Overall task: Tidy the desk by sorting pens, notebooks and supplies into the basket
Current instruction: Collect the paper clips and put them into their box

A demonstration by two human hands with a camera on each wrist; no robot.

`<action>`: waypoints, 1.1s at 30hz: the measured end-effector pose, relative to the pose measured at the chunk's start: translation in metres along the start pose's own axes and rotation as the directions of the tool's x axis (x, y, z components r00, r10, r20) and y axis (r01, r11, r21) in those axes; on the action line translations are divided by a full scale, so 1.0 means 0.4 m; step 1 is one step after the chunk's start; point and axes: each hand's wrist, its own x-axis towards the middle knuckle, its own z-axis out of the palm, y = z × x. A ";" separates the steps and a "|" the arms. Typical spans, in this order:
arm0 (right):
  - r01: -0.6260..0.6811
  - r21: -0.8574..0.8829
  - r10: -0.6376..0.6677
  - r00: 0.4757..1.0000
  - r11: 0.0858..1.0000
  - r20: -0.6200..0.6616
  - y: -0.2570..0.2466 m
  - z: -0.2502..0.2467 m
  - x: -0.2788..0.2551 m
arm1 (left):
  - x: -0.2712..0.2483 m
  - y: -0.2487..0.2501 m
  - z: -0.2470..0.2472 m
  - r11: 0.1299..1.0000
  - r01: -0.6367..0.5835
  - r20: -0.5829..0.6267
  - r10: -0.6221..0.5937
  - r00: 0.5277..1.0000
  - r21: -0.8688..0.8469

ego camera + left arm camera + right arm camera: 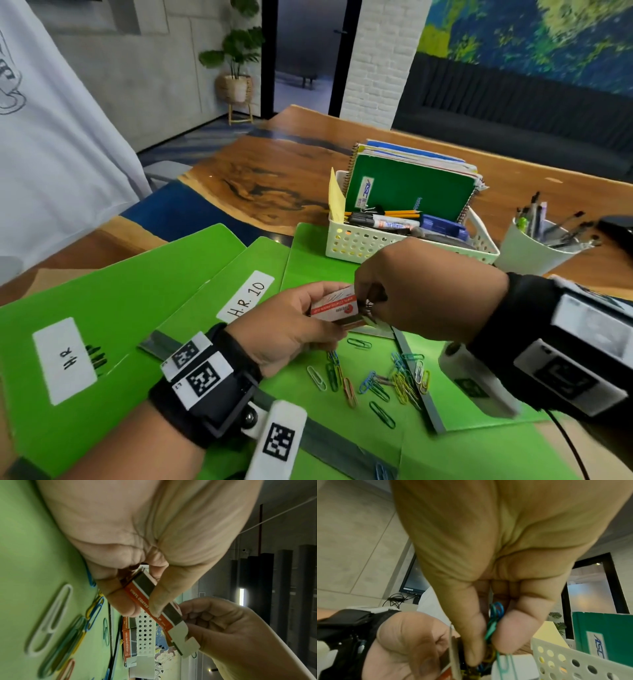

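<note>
The paper clip box (337,306) is a flimsy little card carton with its end flap open, so it'll crush if squeezed; best held by the long sides, like the left hand (291,330) is doing, thumb on top and fingers underneath. Right at its open end, the right hand (414,284) pinches a small bunch of clips (494,620) between thumb and fingertips, feeding them in. They're light, slippery and tangle easily. More loose clips (376,380) lie below both hands on the green folder (479,445), and the basket (359,245) sits just beyond the knuckles.
</note>
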 end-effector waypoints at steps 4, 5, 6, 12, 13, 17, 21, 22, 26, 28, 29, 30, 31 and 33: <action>-0.018 0.126 0.020 1.000 0.992 -0.015 -0.006 -0.005 0.011 | -0.001 -0.003 0.005 1.000 0.009 -0.008 -0.009 1.000 -0.021; -0.039 0.219 0.043 0.999 0.975 -0.015 -0.004 -0.009 0.010 | -0.001 -0.002 0.005 0.999 0.010 -0.008 -0.010 1.000 -0.033; -0.058 0.312 0.069 0.997 0.948 -0.024 -0.001 -0.012 0.009 | -0.002 -0.001 0.003 0.999 0.013 -0.007 -0.013 1.000 -0.048; -0.030 0.784 0.253 0.954 0.620 -0.164 0.024 0.007 -0.050 | -0.007 0.005 -0.011 0.988 0.031 0.092 -0.017 0.996 -0.152; -0.013 0.800 0.280 0.940 0.600 -0.195 0.027 0.023 -0.062 | -0.007 0.007 -0.012 0.978 0.024 0.119 0.000 0.993 -0.207; -0.005 0.781 0.370 0.883 0.624 -0.289 0.039 0.105 -0.092 | -0.010 0.027 -0.030 0.870 -0.033 0.122 0.106 0.987 -0.492; -0.172 0.586 0.264 0.962 0.792 -0.074 0.043 0.154 -0.089 | -0.012 0.044 -0.045 0.906 -0.127 0.043 0.158 0.986 -0.403; -0.199 0.492 0.215 0.976 0.847 0.025 0.038 0.160 -0.082 | -0.012 0.047 -0.048 0.910 -0.146 0.024 0.168 0.985 -0.387; -0.183 0.186 0.150 0.972 0.965 0.180 -0.004 0.176 -0.040 | -0.012 0.064 -0.068 0.910 -0.217 -0.058 0.210 0.976 -0.353; -0.155 0.131 0.128 0.971 0.979 0.200 -0.034 0.178 -0.018 | -0.012 0.067 -0.081 0.930 -0.231 -0.140 0.198 0.970 -0.285; -0.138 0.122 0.109 0.970 0.983 0.216 -0.049 0.177 -0.008 | -0.011 0.067 -0.086 0.943 -0.227 -0.185 0.184 0.965 -0.244; -0.115 0.119 0.087 0.971 0.986 0.225 -0.062 0.175 0.000 | -0.011 0.065 -0.091 0.954 -0.215 -0.227 0.167 0.959 -0.207; -0.087 0.126 0.058 0.974 0.988 0.219 -0.073 0.175 0.007 | -0.010 0.064 -0.095 0.963 -0.199 -0.264 0.147 0.953 -0.184; -0.042 0.174 0.009 0.983 0.984 0.183 -0.088 0.181 0.015 | -0.009 0.064 -0.097 0.969 -0.170 -0.311 0.108 0.944 -0.181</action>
